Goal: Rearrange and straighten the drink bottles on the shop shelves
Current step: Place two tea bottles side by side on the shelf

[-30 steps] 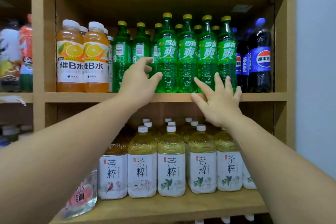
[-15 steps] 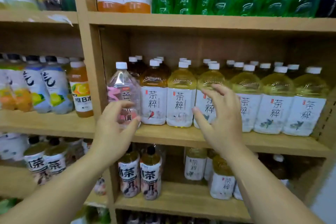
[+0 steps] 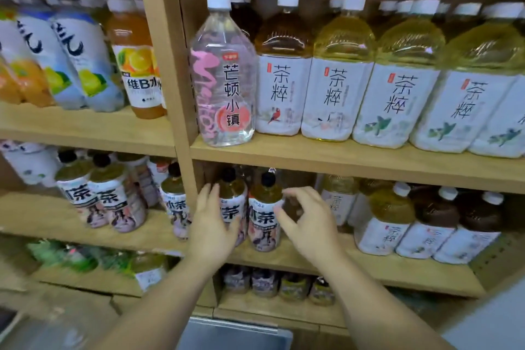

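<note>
Left hand (image 3: 211, 224), fingers straight, lies against the left black-capped tea bottle (image 3: 235, 193); right hand (image 3: 309, 221), fingers loosely curled and empty, sits just right of the right black-capped tea bottle (image 3: 265, 207), both bottles upright between the hands on the lower shelf (image 3: 397, 270).

Left hand (image 3: 211, 224) covers the label and base of the first black-capped bottle (image 3: 231, 193). Fingertips (image 3: 291, 193) of the right hand (image 3: 311, 221) are motion-blurred; contact with the second black-capped bottle (image 3: 264, 216) cannot be told. Bottom-shelf bottles (image 3: 264, 281) and green packs (image 3: 65, 257), lower left, are too blurred to read. Rear tea bottles (image 3: 387, 6) show only their caps. The rightmost tea bottle (image 3: 508, 122) is cut off by the frame edge.
</note>
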